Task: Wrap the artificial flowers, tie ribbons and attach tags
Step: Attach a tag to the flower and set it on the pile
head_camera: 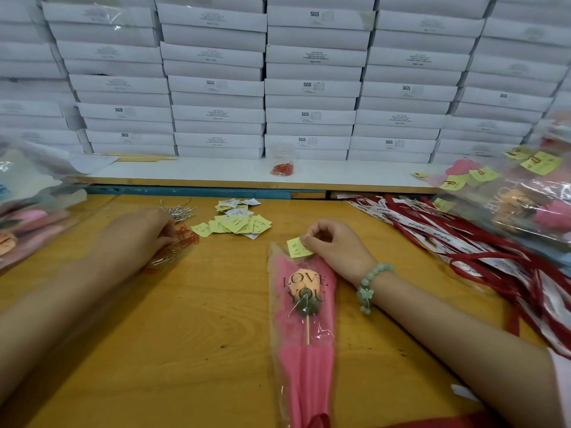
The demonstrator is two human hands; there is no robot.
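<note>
Yellow tag point(297, 247) pinched by thumb and fingers of right hand point(335, 251), at top edge of wrapped flower point(304, 319) lying just below those fingers; left hand point(136, 233) blurred, fingertips among paper clips point(188, 237), grip impossible to tell; tag pile point(238, 222) between the 2 hands, ribbons point(463, 242) beyond right wrist

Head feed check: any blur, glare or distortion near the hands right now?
Head view: the left hand is motion-blurred over the paper clips; the right hand, pinching the yellow tag, is sharp; glare streaks the cellophane on the finished bouquets at right; the stacked boxes bow from wide-angle distortion.
</note>
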